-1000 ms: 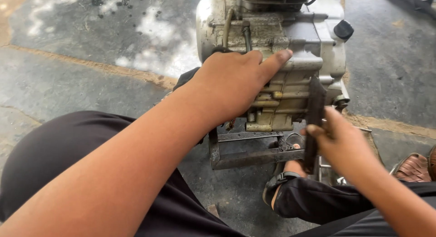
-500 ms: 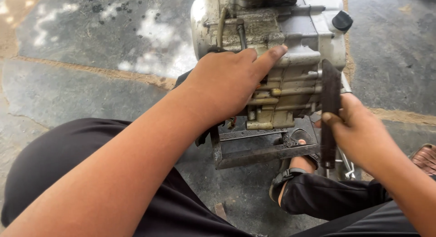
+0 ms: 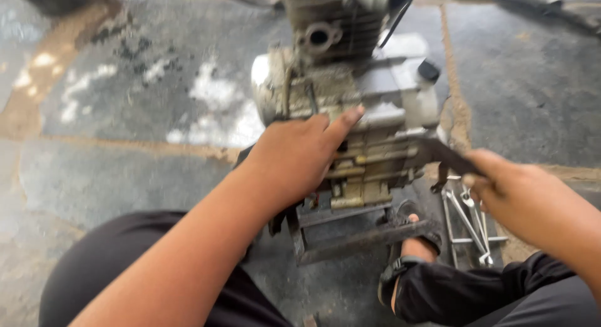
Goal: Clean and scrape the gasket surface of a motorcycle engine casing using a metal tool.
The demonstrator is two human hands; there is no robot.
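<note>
The left hand (image 3: 300, 161), at the centre of the frame, lies flat on the side of a grimy motorcycle engine (image 3: 360, 123), fingers spread loosely, gripping nothing. At centre right, the right hand (image 3: 526, 198) is closed on a dark flat tool (image 3: 441, 153) whose tip reaches the engine's right edge. The engine sits on a metal stand (image 3: 357, 236) at centre. Wrenches (image 3: 469, 223) lie on the concrete floor (image 3: 125, 170) below the right hand.

Wrenches (image 3: 471, 222) lie on stained concrete floor (image 3: 125, 145) beside a sandalled foot (image 3: 410, 242).
</note>
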